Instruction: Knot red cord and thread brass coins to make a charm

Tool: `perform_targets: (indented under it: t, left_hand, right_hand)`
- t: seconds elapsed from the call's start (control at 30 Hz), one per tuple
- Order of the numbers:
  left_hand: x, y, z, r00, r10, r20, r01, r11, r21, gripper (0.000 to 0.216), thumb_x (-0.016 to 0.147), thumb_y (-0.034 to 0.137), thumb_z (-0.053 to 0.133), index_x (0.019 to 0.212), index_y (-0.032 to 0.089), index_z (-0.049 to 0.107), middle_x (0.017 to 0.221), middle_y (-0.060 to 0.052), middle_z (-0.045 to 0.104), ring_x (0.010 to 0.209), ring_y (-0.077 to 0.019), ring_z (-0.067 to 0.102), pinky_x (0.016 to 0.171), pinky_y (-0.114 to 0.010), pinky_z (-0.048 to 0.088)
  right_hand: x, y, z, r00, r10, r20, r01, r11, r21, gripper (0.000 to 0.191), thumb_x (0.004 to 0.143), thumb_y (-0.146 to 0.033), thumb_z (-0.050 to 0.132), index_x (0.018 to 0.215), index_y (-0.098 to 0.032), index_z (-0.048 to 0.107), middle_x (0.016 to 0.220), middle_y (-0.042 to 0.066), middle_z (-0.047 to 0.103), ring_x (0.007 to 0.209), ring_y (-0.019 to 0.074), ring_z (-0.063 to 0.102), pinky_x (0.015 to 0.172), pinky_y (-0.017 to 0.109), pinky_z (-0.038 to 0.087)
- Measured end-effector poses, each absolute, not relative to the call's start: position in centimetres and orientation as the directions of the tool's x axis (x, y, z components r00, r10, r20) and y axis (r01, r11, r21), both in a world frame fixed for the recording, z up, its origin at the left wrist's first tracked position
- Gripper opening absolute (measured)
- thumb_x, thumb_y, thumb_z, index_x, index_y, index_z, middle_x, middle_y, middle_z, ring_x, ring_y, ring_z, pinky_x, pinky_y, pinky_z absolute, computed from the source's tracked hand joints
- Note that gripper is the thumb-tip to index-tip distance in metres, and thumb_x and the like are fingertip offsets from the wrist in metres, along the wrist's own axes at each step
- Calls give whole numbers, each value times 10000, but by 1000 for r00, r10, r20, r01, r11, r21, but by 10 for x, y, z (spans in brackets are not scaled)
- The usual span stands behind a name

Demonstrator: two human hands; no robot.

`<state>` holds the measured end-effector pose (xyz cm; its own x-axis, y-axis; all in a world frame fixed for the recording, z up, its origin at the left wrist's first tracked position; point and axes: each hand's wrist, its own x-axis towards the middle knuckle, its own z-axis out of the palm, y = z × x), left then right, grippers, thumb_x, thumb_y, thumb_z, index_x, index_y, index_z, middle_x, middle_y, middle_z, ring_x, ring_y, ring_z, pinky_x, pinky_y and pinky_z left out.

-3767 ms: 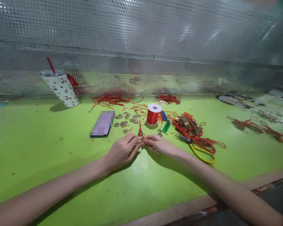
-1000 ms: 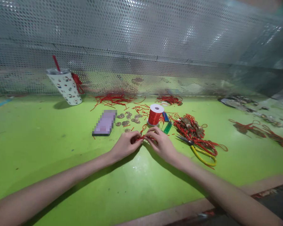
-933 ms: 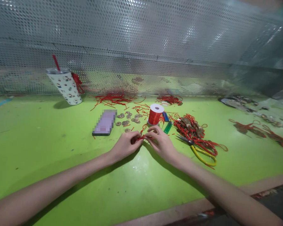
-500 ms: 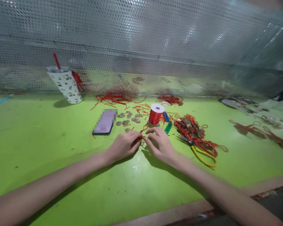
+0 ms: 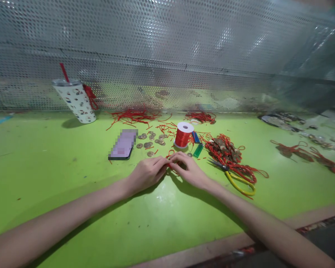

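My left hand point(image 5: 150, 171) pinches a red cord point(image 5: 171, 153) over the green table, its fingers closed. From the other side my right hand point(image 5: 189, 169) meets it, thumb and fingertips pressed together on the same cord. A small loop of the cord sticks up behind the fingertips; the part between them is mostly hidden. Just beyond the hands stands a spool of red thread point(image 5: 183, 134). Several loose coins point(image 5: 148, 144) lie to the left of the spool. A green lighter point(image 5: 198, 150) is near my right hand.
Yellow-handled scissors point(image 5: 237, 179) lie right of my hands, against a pile of corded coins point(image 5: 225, 149). A phone point(image 5: 122, 145) lies left. A tumbler with a straw point(image 5: 77, 102) stands by the perforated screen point(image 5: 156, 56). Cut red cords point(image 5: 134, 117) are scattered at the back.
My right hand's thumb and fingers have closed together on the cord, right against my left fingertips. Before, they were spread further apart. The view has shifted slightly.
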<state>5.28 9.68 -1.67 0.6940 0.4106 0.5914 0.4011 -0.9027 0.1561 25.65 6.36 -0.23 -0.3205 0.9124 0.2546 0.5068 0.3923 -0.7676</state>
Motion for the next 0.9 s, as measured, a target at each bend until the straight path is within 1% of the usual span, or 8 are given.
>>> perform_targets:
  t: [0.13, 0.23, 0.33, 0.43, 0.53, 0.63, 0.77, 0.9]
  left_hand:
    - [53, 97, -17, 694, 399, 600, 385, -909, 158, 147, 1012, 172, 440, 1015, 150, 585, 851, -68, 713, 701, -165, 671, 618, -262, 506]
    - [54, 97, -17, 698, 409, 588, 393, -905, 163, 126, 1000, 164, 455, 1003, 147, 580, 838, -65, 708, 679, -164, 658, 600, -260, 491]
    - [53, 97, -17, 691, 443, 571, 407, -892, 199, 116, 990, 175, 474, 1022, 146, 582, 857, -67, 710, 676, -162, 652, 608, -261, 489]
    - [52, 98, -18, 680, 500, 536, 443, -863, 243, 122, 988, 196, 480, 1029, 158, 588, 885, -65, 718, 688, -161, 654, 634, -268, 493]
    - [51, 99, -18, 662, 563, 495, 485, -825, 291, 138, 987, 209, 474, 1028, 160, 596, 882, -62, 718, 681, -158, 647, 645, -272, 493]
    - [50, 100, -18, 652, 585, 483, 493, -810, 317, 149, 989, 217, 471, 1033, 157, 600, 876, -62, 716, 677, -160, 647, 636, -271, 492]
    - [50, 100, -19, 660, 544, 517, 461, -838, 293, 149, 1002, 211, 472, 1061, 161, 599, 937, -74, 726, 742, -173, 677, 662, -272, 508]
    - [50, 99, -19, 647, 483, 591, 412, -873, 262, 138, 1009, 204, 483, 1072, 154, 595, 940, -77, 732, 750, -169, 686, 666, -263, 515]
  right_hand:
    - [256, 63, -3, -324, 909, 260, 512, 400, -760, 57, 919, -177, 606, 869, -205, 603, 995, 59, 665, 990, 218, 602, 916, 394, 465]
    - [255, 62, -7, -259, 898, 355, 595, 438, -674, 46, 920, -185, 568, 882, -211, 569, 1001, 77, 645, 990, 238, 582, 897, 407, 460]
    - [256, 62, -9, -215, 854, 474, 650, 487, -583, 35, 908, -185, 547, 908, -220, 549, 1040, 101, 630, 1040, 265, 564, 921, 433, 446]
    - [261, 65, -6, -130, 835, 534, 668, 472, -576, 46, 894, -180, 537, 901, -225, 542, 1028, 108, 639, 1028, 275, 571, 921, 445, 441]
    - [267, 68, -2, -57, 844, 533, 681, 423, -598, 45, 875, -182, 546, 875, -227, 544, 1004, 106, 657, 1001, 285, 581, 904, 453, 441]
    - [271, 69, 1, -53, 849, 525, 689, 412, -596, 89, 864, -170, 535, 924, -228, 567, 1022, 108, 671, 1013, 293, 591, 904, 455, 442]
    - [267, 65, 3, -134, 829, 543, 717, 460, -524, 117, 941, -239, 511, 1019, -214, 594, 1090, 122, 678, 1063, 293, 581, 962, 469, 409]
    - [259, 62, -1, -232, 864, 446, 751, 451, -483, 216, 1019, -361, 485, 940, -203, 608, 966, 94, 695, 953, 265, 596, 927, 448, 396]
